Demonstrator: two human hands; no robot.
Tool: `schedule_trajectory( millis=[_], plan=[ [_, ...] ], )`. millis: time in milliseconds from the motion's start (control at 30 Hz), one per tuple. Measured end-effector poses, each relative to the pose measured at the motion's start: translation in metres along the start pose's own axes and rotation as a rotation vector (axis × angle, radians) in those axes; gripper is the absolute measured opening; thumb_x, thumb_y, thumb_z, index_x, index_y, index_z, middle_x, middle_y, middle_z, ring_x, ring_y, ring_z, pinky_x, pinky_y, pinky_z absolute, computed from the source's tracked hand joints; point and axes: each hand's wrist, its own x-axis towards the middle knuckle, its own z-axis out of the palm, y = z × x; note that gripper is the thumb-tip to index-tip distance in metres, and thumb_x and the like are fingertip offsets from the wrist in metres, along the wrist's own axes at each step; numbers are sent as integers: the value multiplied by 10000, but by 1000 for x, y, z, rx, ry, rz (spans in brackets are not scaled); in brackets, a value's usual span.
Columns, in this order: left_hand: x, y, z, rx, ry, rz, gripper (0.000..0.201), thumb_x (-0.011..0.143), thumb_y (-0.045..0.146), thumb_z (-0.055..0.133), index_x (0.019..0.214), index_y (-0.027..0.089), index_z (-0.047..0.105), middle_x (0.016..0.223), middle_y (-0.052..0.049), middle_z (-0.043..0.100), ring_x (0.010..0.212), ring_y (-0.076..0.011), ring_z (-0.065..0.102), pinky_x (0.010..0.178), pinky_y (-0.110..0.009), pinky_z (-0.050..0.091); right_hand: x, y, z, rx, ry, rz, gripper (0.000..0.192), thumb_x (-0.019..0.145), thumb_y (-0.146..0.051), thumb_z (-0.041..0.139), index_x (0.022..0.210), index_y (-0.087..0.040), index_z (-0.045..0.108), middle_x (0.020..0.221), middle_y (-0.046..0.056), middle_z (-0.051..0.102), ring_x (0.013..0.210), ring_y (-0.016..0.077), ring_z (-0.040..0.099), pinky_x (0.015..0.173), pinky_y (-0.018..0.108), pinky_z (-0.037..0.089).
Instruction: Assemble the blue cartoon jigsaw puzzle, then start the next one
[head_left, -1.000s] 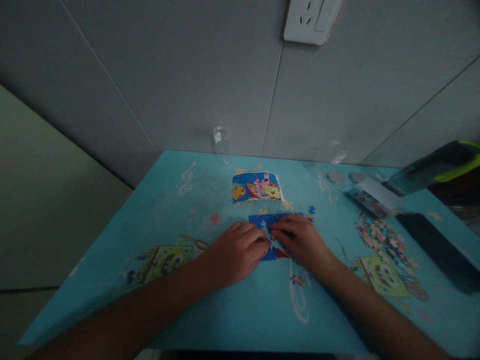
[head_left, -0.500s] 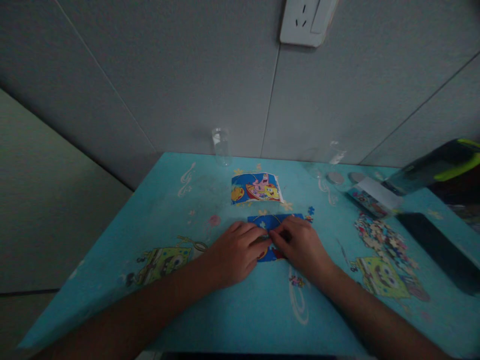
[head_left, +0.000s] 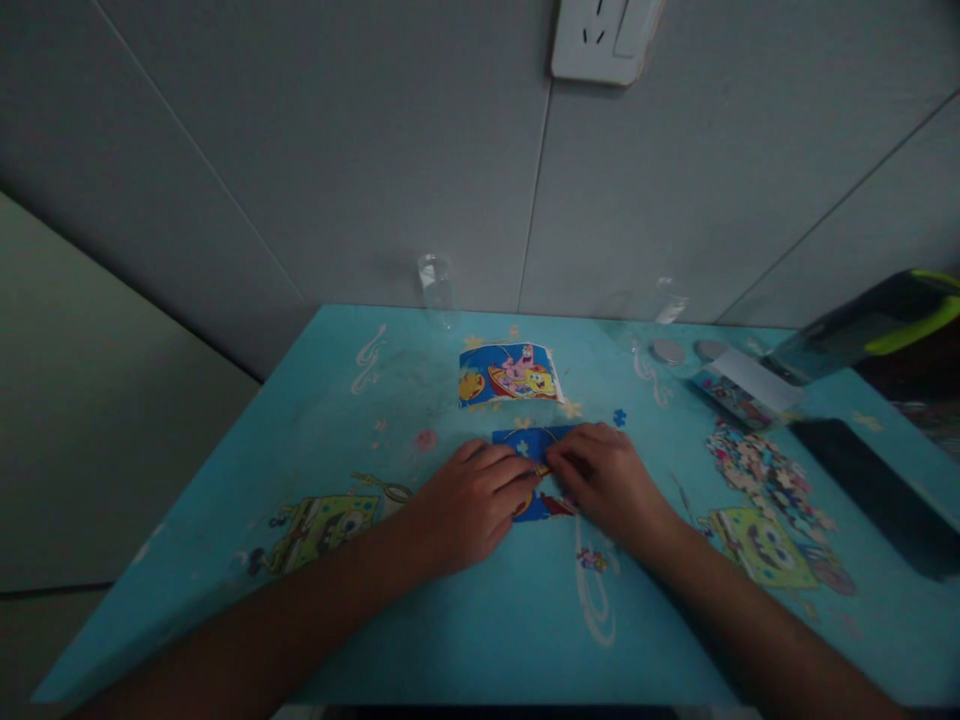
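Fingers of the left hand [head_left: 476, 505] lay bent over the left part of a partly joined blue jigsaw [head_left: 535, 439], and the right hand [head_left: 604, 480] covered its right part, thumb and forefinger drawn narrowly together; whether either hand pinched a piece could not be told. The jigsaw was probably thin card: light, stiff within each piece, but apt to buckle or part at the joins, so best steadied with flat fingertips, single pieces being taken by their edges. It lay flat directly beneath both hands' fingertips, showing in the gap between them. Just beyond the right hand's knuckles was a blue piece [head_left: 619, 417]. Farther out, ahead of both hands, lay a printed picture [head_left: 511, 374]. Well to the right of the right hand spread a heap of loose pieces [head_left: 769, 475], with a flat black object [head_left: 874, 495] beyond it.
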Motion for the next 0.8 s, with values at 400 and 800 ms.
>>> schedule_trajectory(
  millis=[400, 800],
  plan=[
    [0, -3, 1, -1, -15, 11, 453, 992, 217, 518, 1444, 196, 515, 1461, -81, 573, 1356, -274, 494, 1158, -533, 341, -9, 39, -24, -63, -20, -129, 257, 937, -128, 608, 1095, -270, 753, 1128, 61, 725, 1010, 245, 646, 897, 440, 500],
    [6, -13, -9, -58, -76, 26, 450, 1025, 192, 445, 1471, 213, 495, 1488, -86, 560, 1401, -235, 495, 1231, -531, 242, -10, 24, -34, -66, 0, -113, 227, 952, -127, 584, 1058, -237, 750, 1077, 58, 748, 989, 244, 654, 888, 437, 503]
  ],
)
